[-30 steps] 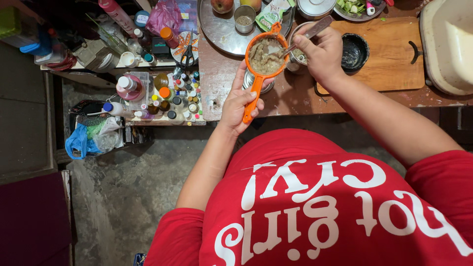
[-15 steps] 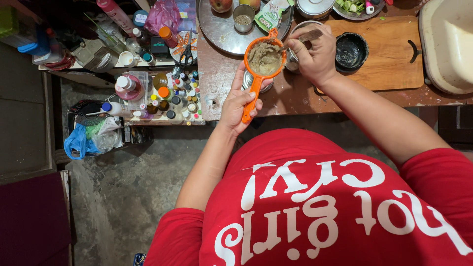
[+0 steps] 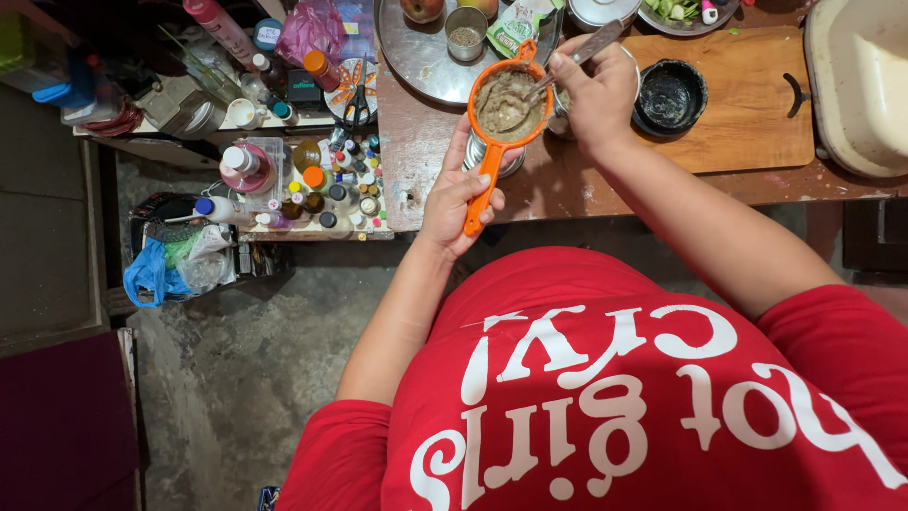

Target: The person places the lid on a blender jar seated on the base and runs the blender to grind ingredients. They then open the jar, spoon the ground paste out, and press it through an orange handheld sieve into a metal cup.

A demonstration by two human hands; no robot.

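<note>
Over the table (image 3: 567, 185), left hand (image 3: 459, 203) grips strainer (image 3: 501, 114); right hand (image 3: 596, 90) pinches spoon (image 3: 558, 71).

Home kitchen: cutting board (image 3: 738, 104), steel tray (image 3: 426, 52), condiment bottles (image 3: 326, 185).

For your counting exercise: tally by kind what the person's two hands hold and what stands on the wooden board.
Strainer, orange, in left hand: 1
Spoon, in right hand: 1
Black bowl on board: 1
Total: 3
</note>
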